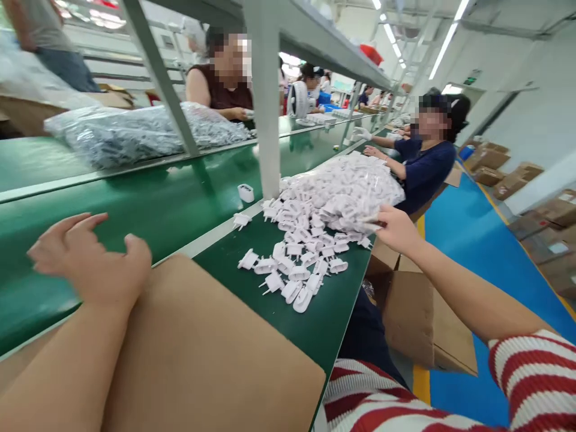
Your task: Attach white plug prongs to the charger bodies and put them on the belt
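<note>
My left hand (96, 258) is held over the green conveyor belt (193, 186), fingers spread and nothing in it. Below its wrist lies a large brown cardboard sheet or box side (211, 354). At the near edge of a pile, my right hand (398, 229) pinches the rim of a clear plastic bag (360, 186) full of white plastic parts. Loose white plug housings (299, 273), some with two pins, spill from the bag onto the green tabletop (270, 306). One white housing (245, 192) sits on the belt.
A grey upright post (263, 102) stands beside the pile. Another filled plastic bag (135, 132) lies across the belt. Co-workers sit opposite and farther along on the right. An open cardboard box (423, 318) stands below the table edge, by the blue floor (477, 258).
</note>
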The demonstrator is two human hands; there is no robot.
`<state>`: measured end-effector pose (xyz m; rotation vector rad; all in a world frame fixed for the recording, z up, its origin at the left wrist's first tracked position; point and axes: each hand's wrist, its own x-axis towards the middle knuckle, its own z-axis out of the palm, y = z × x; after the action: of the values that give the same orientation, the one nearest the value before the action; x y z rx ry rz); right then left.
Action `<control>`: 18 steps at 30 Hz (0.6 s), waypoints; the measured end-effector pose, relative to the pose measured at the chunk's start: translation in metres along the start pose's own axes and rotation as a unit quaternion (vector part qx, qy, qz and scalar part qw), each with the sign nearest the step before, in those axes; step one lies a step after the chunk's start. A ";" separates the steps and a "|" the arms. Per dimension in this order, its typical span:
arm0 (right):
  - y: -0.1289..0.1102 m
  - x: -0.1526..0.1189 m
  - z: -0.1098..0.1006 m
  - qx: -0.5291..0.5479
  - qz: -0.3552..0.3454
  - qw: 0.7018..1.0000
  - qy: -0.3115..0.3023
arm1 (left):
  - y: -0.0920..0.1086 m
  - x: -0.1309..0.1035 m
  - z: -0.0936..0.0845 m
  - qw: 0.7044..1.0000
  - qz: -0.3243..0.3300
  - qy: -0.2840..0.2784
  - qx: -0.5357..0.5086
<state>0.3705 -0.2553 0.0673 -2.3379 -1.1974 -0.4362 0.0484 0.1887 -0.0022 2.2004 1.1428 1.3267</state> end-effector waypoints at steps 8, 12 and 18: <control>-0.028 -0.093 0.057 0.011 0.034 0.998 -0.046 | -0.009 -0.001 0.008 0.997 0.030 0.054 0.056; -0.045 -0.117 0.090 0.012 0.042 0.989 -0.141 | -0.008 -0.001 0.007 0.998 0.031 0.021 0.052; -0.046 -0.113 0.068 0.139 0.066 0.963 -0.222 | -0.006 -0.004 0.004 0.995 0.090 -0.013 0.030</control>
<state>0.2733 -0.2709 -0.0314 -2.3080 -1.1880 0.3044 0.0476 0.1902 -0.0100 2.4053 1.0068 1.3445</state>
